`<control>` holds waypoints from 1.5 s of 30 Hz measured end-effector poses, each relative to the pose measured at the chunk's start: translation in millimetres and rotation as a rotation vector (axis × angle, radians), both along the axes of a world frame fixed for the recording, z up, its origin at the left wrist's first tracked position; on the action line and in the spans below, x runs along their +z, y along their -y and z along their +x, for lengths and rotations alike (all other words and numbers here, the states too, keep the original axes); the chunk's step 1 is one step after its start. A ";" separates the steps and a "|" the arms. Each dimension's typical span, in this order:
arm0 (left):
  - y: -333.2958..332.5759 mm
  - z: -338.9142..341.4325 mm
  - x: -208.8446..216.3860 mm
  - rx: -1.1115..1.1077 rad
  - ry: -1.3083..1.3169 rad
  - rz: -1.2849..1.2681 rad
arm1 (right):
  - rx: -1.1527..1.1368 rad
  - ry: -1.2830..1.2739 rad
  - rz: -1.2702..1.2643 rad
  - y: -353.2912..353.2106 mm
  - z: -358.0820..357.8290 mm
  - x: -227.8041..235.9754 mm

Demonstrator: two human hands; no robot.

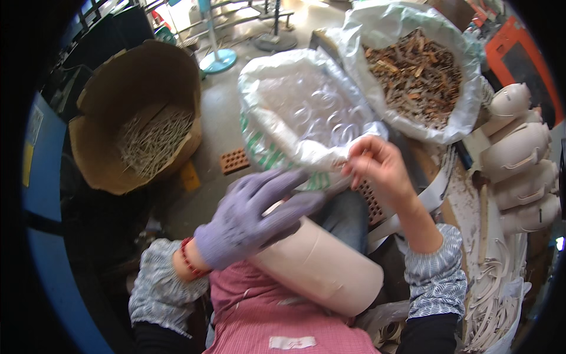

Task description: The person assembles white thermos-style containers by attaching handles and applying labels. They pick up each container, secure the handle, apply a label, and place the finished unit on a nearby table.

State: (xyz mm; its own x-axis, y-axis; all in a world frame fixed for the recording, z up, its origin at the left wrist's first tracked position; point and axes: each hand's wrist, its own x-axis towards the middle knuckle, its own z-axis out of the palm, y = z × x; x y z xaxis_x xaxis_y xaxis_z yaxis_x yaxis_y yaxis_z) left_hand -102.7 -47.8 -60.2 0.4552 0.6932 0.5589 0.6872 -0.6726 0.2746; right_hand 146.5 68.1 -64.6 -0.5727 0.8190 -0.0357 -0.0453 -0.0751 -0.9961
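Observation:
Across my lap lies a cream plastic cylinder (321, 268), slanting from upper left to lower right. My left hand (253, 212), in a lavender glove, is over its upper end with fingers stretched out toward the right; whether the palm presses on it is hidden. My bare right hand (377, 168) is raised beyond the cylinder, thumb and fingertips pinched together. Something tiny may be between those fingertips, too small to name. Right behind them is the near rim of a white woven sack (283, 141) holding clear plastic rings (321, 112).
A brown cardboard drum (94, 156) with thin pale sticks stands at left. Another lined sack (354, 44) holds brownish scraps (418, 76). Several cream jug-like housings (516, 153) are stacked at right, above pale curved strips (489, 295). A perforated brick (234, 160) sits on the floor.

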 end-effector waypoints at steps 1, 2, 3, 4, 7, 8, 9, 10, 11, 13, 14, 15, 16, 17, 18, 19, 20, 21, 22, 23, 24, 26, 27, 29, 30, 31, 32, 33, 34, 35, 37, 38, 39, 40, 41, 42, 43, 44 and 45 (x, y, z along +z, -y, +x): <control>-3.1 5.8 -2.8 -0.025 0.034 0.013 | 0.068 -0.085 -0.104 28.9 -8.6 -9.4; -5.5 1.4 -7.1 -0.143 0.034 -0.010 | 0.141 -0.172 -0.197 50.0 -16.2 -13.4; -5.9 -2.0 -6.9 -0.232 0.050 -0.069 | 0.153 -0.175 -0.252 64.0 -20.1 -15.1; -4.0 -4.7 -6.9 -0.321 0.067 -0.130 | 0.164 -0.178 -0.307 74.9 -23.0 -15.0; 8.7 -3.6 -13.5 -0.283 0.189 -0.229 | 0.169 0.144 0.145 90.0 -22.7 -13.9; 12.7 -4.6 -12.6 -0.305 0.223 -0.290 | 0.213 0.227 0.347 91.1 -22.2 -10.0; 16.8 -4.9 -11.3 -0.329 0.260 -0.352 | 0.244 0.283 0.366 93.1 -20.7 -9.4; 21.4 -5.3 -10.4 -0.353 0.297 -0.415 | 0.270 0.313 0.410 94.7 -19.4 -8.5; 30.3 -9.2 -10.9 -0.365 0.359 -0.600 | 0.297 0.343 0.454 96.2 -18.4 -7.2; 45.4 -12.4 -12.9 -0.329 0.366 -0.503 | 0.319 0.385 0.405 103.0 -16.0 -5.4; 53.6 -14.7 -14.0 -0.311 0.369 -0.455 | 0.353 0.379 0.393 107.4 -15.1 -6.0; 65.2 -20.8 -19.5 -0.337 0.317 -0.492 | 0.390 0.371 0.379 112.6 -14.7 -6.3; 72.2 -21.5 -30.6 -0.345 0.309 -0.416 | 0.422 0.368 0.364 118.2 -13.9 -7.5; 79.4 -24.2 -36.3 -0.296 0.285 -0.416 | 0.446 0.331 0.300 124.6 -16.9 -9.0; 83.2 -25.3 -39.0 -0.248 0.263 -0.410 | 0.459 0.331 0.302 127.7 -19.7 -8.6; 85.0 -25.5 -40.8 -0.244 0.279 -0.419 | 0.472 0.332 0.304 130.6 -22.5 -8.1; 86.3 -25.5 -42.0 -0.241 0.295 -0.428 | 0.484 0.333 0.306 133.2 -24.4 -8.3; 86.5 -26.0 -42.4 -0.237 0.311 -0.430 | 0.486 0.321 0.291 133.8 -25.9 -8.8; 86.7 -26.7 -42.7 -0.237 0.320 -0.434 | 0.484 0.319 0.301 134.7 -26.9 -8.9; 86.7 -27.5 -42.8 -0.238 0.328 -0.439 | 0.481 0.318 0.310 135.8 -27.7 -8.9; 86.4 -27.7 -43.0 -0.239 0.337 -0.441 | 0.479 0.318 0.321 136.3 -28.0 -8.8; 87.1 -28.7 -43.2 -0.243 0.355 -0.451 | 0.437 0.302 0.270 138.8 -28.7 -9.9; 87.4 -29.3 -43.6 -0.244 0.365 -0.457 | 0.417 0.295 0.243 140.3 -29.1 -10.3; 86.5 -30.1 -43.8 -0.261 0.363 -0.454 | 0.407 0.292 0.263 142.5 -29.7 -10.0; 86.8 -30.6 -43.8 -0.267 0.361 -0.454 | 0.403 0.289 0.272 143.6 -30.3 -9.9; 87.6 -31.2 -44.4 -0.269 0.375 -0.456 | 0.409 0.298 0.281 144.5 -31.1 -9.8; 88.5 -31.8 -45.4 -0.271 0.388 -0.459 | 0.416 0.306 0.289 145.5 -32.0 -9.7; 88.7 -32.4 -46.1 -0.274 0.401 -0.459 | 0.422 0.314 0.299 145.8 -32.8 -9.7; 88.8 -32.6 -45.2 -0.255 0.358 -0.436 | 0.424 0.310 0.313 146.5 -33.6 -10.4; 88.8 -32.6 -42.8 -0.238 0.315 -0.413 | 0.424 0.306 0.327 147.8 -34.3 -11.9; 85.2 -33.7 -38.0 -0.286 0.179 -0.357 | 0.411 0.311 0.434 150.9 -33.7 -15.8; 79.6 -37.3 -35.5 -0.354 0.085 -0.323 | 0.395 0.322 0.525 153.5 -33.5 -18.9; 72.3 -34.8 -34.0 -0.430 0.002 -0.279 | 0.374 0.348 0.619 154.8 -30.2 -16.6; 66.9 -29.2 -28.7 -0.398 0.020 -0.253 | 0.306 0.455 0.756 161.8 -27.8 -11.4; 63.3 -26.4 -26.0 -0.353 0.061 -0.266 | 0.232 0.566 0.890 173.0 -27.9 -5.1; 58.7 -19.4 -24.3 -0.322 0.111 -0.270 | 0.152 0.697 1.025 178.2 -23.9 2.5; 55.0 -9.3 -23.2 -0.295 0.114 -0.271 | 0.111 0.686 1.045 175.0 -16.6 -8.5; 46.8 1.0 -14.6 -0.296 0.067 -0.310 | 0.049 0.607 1.051 168.4 -5.4 -11.7; 35.5 7.8 -10.9 -0.317 0.030 -0.288 | 0.026 0.586 0.973 163.4 10.5 -14.3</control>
State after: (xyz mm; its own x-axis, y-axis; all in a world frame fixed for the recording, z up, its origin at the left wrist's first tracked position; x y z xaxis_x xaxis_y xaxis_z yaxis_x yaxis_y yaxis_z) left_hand -94.9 -83.2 -71.1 0.6577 0.6509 0.3793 0.4475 -0.7426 0.4984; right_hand 157.0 -95.4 -78.9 -0.6947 0.6332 0.3412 0.4369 0.7483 -0.4992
